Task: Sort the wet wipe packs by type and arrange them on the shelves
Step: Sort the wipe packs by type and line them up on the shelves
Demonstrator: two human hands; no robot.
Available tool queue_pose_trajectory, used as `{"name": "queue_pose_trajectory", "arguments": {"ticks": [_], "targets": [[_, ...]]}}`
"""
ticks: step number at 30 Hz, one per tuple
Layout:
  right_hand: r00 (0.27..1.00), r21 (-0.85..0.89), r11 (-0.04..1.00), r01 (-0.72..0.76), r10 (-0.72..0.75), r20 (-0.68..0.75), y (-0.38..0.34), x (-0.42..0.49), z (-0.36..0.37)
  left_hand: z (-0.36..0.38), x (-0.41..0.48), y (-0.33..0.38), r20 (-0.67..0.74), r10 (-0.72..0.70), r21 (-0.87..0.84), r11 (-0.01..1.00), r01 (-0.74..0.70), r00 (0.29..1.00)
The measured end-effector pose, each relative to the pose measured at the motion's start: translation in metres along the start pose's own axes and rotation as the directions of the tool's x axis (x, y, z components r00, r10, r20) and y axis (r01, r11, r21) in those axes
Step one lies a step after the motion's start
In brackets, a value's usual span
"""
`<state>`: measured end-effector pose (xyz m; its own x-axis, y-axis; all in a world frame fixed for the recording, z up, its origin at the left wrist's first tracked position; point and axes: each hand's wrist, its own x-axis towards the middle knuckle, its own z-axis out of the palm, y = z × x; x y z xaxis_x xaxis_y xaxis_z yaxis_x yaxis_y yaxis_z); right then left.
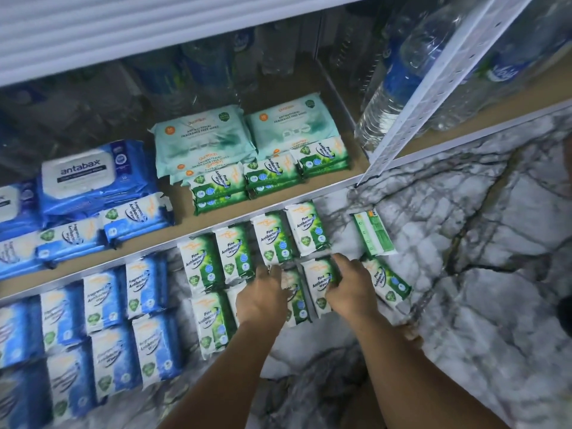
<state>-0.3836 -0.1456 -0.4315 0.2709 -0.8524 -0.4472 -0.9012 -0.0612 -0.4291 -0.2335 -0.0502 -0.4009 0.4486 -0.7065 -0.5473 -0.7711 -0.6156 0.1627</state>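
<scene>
a grey-veined marble floor (464,305) runs under a white metal shelf (278,209) backed by water bottles (399,75). green pine wipe packs (235,252), white with green print, lie flat in rows on the floor beside blue fragrance-free packs (145,286). the right hand (351,286) curls its fingers round one near-row green pack (318,283); the left hand (261,297) covers its neighbour, grip hidden.
</scene>
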Motion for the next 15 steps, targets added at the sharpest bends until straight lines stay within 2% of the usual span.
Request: {"name": "queue_pose_trajectory", "arguments": {"ticks": [4,6,9,12,15], "targets": [[0.952,0.138,0.978,-0.153,0.184,-0.244,0.019,-0.003,-0.017,-0.001,-0.007,0.005,-0.127,0.051,-0.079,0.995,-0.062,0.991],[0.916,0.169,0.961,-0.219,0.262,-0.303,0.036,-0.003,-0.03,-0.002,-0.01,0.014,-0.189,0.097,-0.126,0.984,-0.122,0.977],[0.904,0.106,0.928,-0.356,0.371,-0.214,0.055,0.0,-0.049,-0.004,-0.005,0.037,-0.231,0.143,-0.246,0.949,-0.199,0.963],[0.944,-0.082,0.94,-0.33,0.329,-0.033,0.062,0.002,-0.057,-0.011,0.006,0.074,-0.225,0.171,-0.367,0.897,-0.245,0.959],[0.935,-0.093,0.93,-0.355,0.352,-0.044,0.065,0.004,-0.054,-0.015,0.021,0.116,-0.157,0.101,-0.51,0.843,-0.169,0.982]]}}
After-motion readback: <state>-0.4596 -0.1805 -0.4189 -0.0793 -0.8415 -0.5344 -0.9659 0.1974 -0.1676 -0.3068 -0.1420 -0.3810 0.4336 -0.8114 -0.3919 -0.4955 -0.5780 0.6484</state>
